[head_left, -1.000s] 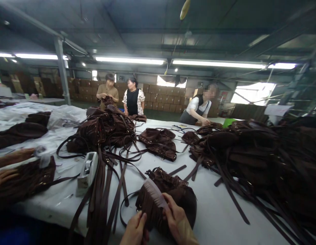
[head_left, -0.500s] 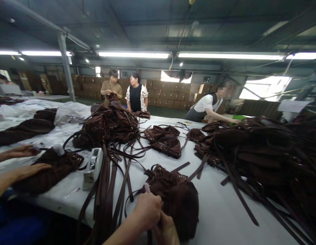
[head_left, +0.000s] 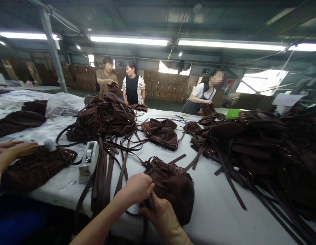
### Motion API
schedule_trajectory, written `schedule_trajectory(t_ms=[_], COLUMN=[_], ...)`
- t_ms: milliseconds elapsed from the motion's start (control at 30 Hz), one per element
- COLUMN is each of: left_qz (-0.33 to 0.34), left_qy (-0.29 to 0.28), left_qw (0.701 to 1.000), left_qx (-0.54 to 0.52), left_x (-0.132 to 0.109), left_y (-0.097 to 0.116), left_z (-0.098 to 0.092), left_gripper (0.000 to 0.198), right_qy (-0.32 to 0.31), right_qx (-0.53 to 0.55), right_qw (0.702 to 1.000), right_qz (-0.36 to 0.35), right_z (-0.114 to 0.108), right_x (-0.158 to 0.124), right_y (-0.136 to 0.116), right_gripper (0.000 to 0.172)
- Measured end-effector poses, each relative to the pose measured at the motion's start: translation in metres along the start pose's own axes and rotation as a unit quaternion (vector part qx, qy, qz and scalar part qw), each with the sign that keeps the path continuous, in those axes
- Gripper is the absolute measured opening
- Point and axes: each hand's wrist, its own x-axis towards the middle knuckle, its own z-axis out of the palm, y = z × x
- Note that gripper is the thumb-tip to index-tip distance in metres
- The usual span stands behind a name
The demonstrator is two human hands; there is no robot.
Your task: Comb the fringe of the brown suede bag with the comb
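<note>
A brown fringed suede bag lies on the white-covered table right in front of me. My left hand is closed over the bag's near left edge. My right hand sits just below and pinches the same edge, touching the left hand. Whatever lies between my fingers is hidden. A thin brown strap loops out from under my hands towards the table's front edge.
Long brown straps and a white tape dispenser lie to the left. Bag piles stand at the back and right; one bag lies mid-table. A co-worker's hands rest on a bag at left. Three people stand beyond.
A pale comb held over the fringe a second ago is out of sight. My left hand moved up onto the bag's edge and both hands closed together there. The view shifted downward.
</note>
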Motion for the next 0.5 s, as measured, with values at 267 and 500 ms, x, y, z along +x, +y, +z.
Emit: schedule_trajectory(t_ms=[267,500], left_qz=[-0.043,-0.09], left_qy=[0.293,0.038], left_qw=[0.825,0.875], left_qx=[-0.482,-0.473], left_x=[-0.012,-0.021], left_y=[-0.017,0.004], left_z=[-0.012,0.087], left_gripper=[0.038,0.062], right_qy=[-0.022,-0.005], right_qx=[0.467,0.533], right_qw=[0.88,0.845], right_qz=[0.083,0.046], right_z=[0.005,-0.013], right_x=[-0.004,-0.01], right_y=[0.014,0.015], right_gripper=[0.084,0.075])
